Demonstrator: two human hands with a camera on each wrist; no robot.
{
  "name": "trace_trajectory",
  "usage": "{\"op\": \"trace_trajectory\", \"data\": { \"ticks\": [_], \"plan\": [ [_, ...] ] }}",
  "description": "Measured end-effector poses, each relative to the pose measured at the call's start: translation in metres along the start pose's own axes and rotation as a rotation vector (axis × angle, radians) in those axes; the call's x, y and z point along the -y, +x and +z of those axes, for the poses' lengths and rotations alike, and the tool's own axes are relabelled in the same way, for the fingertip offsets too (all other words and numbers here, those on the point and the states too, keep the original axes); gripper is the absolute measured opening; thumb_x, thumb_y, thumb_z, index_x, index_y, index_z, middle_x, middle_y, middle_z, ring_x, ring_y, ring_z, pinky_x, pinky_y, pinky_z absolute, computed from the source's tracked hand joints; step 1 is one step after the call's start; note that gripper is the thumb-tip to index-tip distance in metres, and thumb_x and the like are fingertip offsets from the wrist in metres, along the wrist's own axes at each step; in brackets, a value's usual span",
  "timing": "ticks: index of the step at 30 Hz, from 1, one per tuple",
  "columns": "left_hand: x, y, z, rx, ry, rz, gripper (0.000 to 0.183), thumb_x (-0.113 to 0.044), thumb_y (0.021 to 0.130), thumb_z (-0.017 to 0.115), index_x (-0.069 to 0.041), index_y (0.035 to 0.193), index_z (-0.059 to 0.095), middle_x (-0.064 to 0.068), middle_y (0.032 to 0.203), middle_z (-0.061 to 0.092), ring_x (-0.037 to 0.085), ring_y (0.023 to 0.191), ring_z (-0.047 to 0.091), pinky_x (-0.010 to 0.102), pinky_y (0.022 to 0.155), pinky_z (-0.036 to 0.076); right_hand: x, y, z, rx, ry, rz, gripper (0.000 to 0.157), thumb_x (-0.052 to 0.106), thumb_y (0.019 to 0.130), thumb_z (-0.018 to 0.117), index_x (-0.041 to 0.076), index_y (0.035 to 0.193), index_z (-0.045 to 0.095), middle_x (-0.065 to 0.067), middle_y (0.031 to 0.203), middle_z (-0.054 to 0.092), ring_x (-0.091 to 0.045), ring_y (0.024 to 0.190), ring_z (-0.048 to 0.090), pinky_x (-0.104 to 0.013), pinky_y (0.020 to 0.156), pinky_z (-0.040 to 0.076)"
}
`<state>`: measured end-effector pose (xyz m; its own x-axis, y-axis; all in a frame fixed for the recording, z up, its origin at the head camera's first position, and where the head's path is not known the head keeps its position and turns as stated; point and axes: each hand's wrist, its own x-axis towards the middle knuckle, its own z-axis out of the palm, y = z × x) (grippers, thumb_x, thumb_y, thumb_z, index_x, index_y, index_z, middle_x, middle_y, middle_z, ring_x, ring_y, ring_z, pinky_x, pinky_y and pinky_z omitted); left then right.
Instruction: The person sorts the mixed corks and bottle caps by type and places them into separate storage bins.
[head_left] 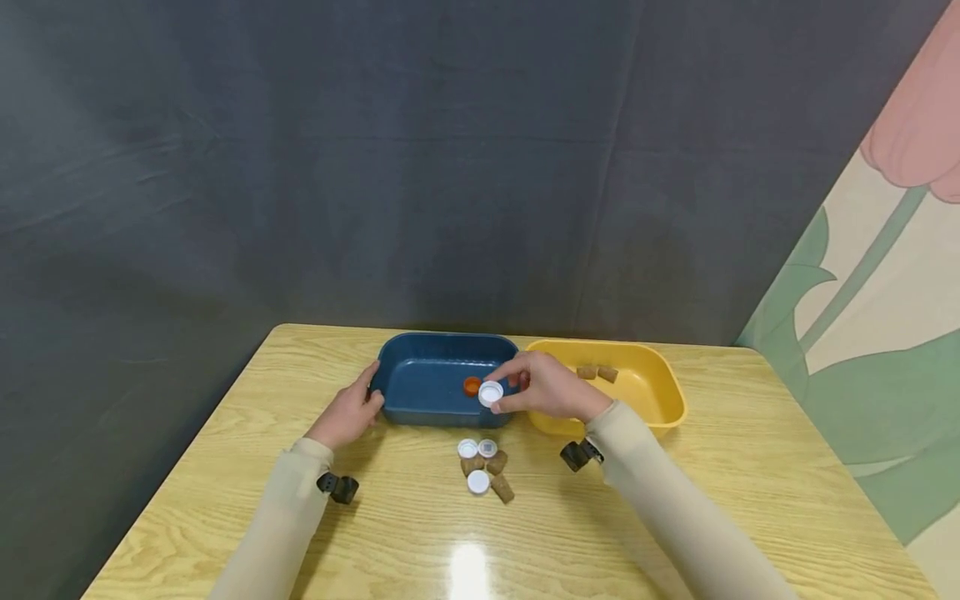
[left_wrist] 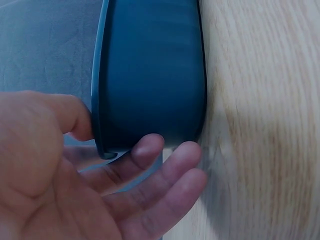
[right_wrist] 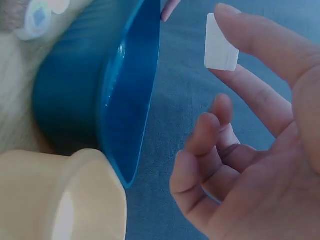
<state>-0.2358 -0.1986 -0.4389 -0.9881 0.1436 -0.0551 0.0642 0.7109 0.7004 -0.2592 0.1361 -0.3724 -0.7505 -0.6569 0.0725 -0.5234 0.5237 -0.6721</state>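
Between thumb and index finger, my right hand (head_left: pixel 551 387) pinches a white bottle cap (head_left: pixel 491 393) over the right part of the blue bin (head_left: pixel 427 417). In the right wrist view the cap (right_wrist: pixel 218 47) appears side-on, the other fingers bent and holding nothing. My left hand (head_left: pixel 348 414) grips the left end of the blue bin; in the left wrist view its thumb is at the rim and fingertips (left_wrist: pixel 150 146) lie against the outer wall. An orange cap (head_left: pixel 472 386) lies inside this bin.
A yellow bin (head_left: pixel 667 417) stands right beside the blue one, with brown corks (head_left: pixel 607 374) inside. In front, white caps (head_left: pixel 477 482) and corks (head_left: pixel 502 488) lie grouped on the wooden table (head_left: pixel 225 467). A dark curtain (head_left: pixel 450 167) hangs behind.
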Motion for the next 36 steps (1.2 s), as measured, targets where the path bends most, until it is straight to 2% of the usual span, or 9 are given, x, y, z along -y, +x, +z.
{"op": "trace_trajectory", "data": {
  "ticks": [5, 10, 13, 23, 27, 30, 36],
  "plan": [
    [0.001, -0.001, 0.001, -0.003, -0.005, 0.007, 0.064, -0.016, 0.104, 0.039, -0.005, 0.161, 0.012, 0.014, 0.078, 0.06, 0.018, 0.063, 0.052, 0.032, 0.058, 0.04, 0.001, 0.016, -0.002, -0.004, 0.001, -0.005, 0.03, 0.026, 0.085, 0.081, 0.017, 0.113, 0.077, 0.003, 0.09, 0.064, -0.017, 0.075, 0.048, -0.029, 0.065, 0.039],
    [0.003, 0.001, 0.0, -0.001, -0.012, 0.015, 0.065, -0.016, 0.104, 0.038, -0.005, 0.161, 0.01, 0.015, 0.076, 0.061, 0.018, 0.061, 0.051, 0.032, 0.056, 0.04, 0.001, 0.034, -0.003, -0.001, -0.002, -0.007, 0.026, 0.022, 0.086, 0.079, 0.016, 0.112, 0.078, -0.001, 0.07, 0.059, -0.016, 0.058, 0.039, -0.028, 0.058, 0.033],
    [0.003, 0.001, -0.001, -0.001, -0.016, 0.02, 0.065, -0.015, 0.104, 0.038, -0.005, 0.161, 0.01, 0.016, 0.076, 0.062, 0.017, 0.06, 0.051, 0.031, 0.055, 0.039, 0.0, 0.045, -0.004, -0.017, -0.007, 0.006, 0.026, 0.023, 0.086, 0.079, 0.015, 0.111, 0.078, -0.003, 0.063, 0.054, -0.015, 0.054, 0.037, -0.027, 0.056, 0.031],
    [0.003, -0.001, -0.002, 0.001, -0.02, 0.038, 0.063, -0.015, 0.106, 0.04, -0.001, 0.16, 0.012, 0.016, 0.078, 0.061, 0.019, 0.064, 0.054, 0.032, 0.057, 0.04, -0.007, 0.073, -0.001, -0.043, -0.024, 0.142, 0.031, 0.024, 0.084, 0.082, 0.01, 0.111, 0.077, -0.005, 0.076, 0.058, -0.016, 0.062, 0.045, -0.027, 0.058, 0.034],
    [0.001, -0.003, -0.003, 0.005, -0.024, 0.034, 0.063, -0.015, 0.106, 0.04, -0.001, 0.16, 0.012, 0.016, 0.078, 0.06, 0.019, 0.064, 0.053, 0.032, 0.057, 0.04, -0.01, 0.08, 0.003, -0.03, -0.036, 0.175, 0.031, 0.024, 0.084, 0.081, 0.01, 0.111, 0.077, -0.006, 0.093, 0.066, -0.018, 0.072, 0.049, -0.027, 0.062, 0.04],
    [-0.001, -0.004, -0.004, 0.006, -0.023, 0.038, 0.063, -0.015, 0.106, 0.04, 0.0, 0.16, 0.012, 0.016, 0.078, 0.06, 0.019, 0.064, 0.052, 0.031, 0.056, 0.039, -0.01, 0.084, 0.007, -0.026, -0.04, 0.212, 0.032, 0.025, 0.084, 0.081, 0.009, 0.112, 0.076, -0.007, 0.102, 0.066, -0.019, 0.078, 0.051, -0.027, 0.066, 0.042],
    [-0.002, -0.004, -0.003, 0.007, -0.027, 0.035, 0.063, -0.014, 0.106, 0.04, 0.0, 0.16, 0.012, 0.016, 0.079, 0.06, 0.019, 0.064, 0.052, 0.031, 0.056, 0.039, -0.008, 0.09, 0.015, -0.023, -0.07, 0.264, 0.032, 0.024, 0.084, 0.082, 0.008, 0.111, 0.076, -0.007, 0.102, 0.066, -0.018, 0.079, 0.053, -0.027, 0.068, 0.044]
  ]
}}
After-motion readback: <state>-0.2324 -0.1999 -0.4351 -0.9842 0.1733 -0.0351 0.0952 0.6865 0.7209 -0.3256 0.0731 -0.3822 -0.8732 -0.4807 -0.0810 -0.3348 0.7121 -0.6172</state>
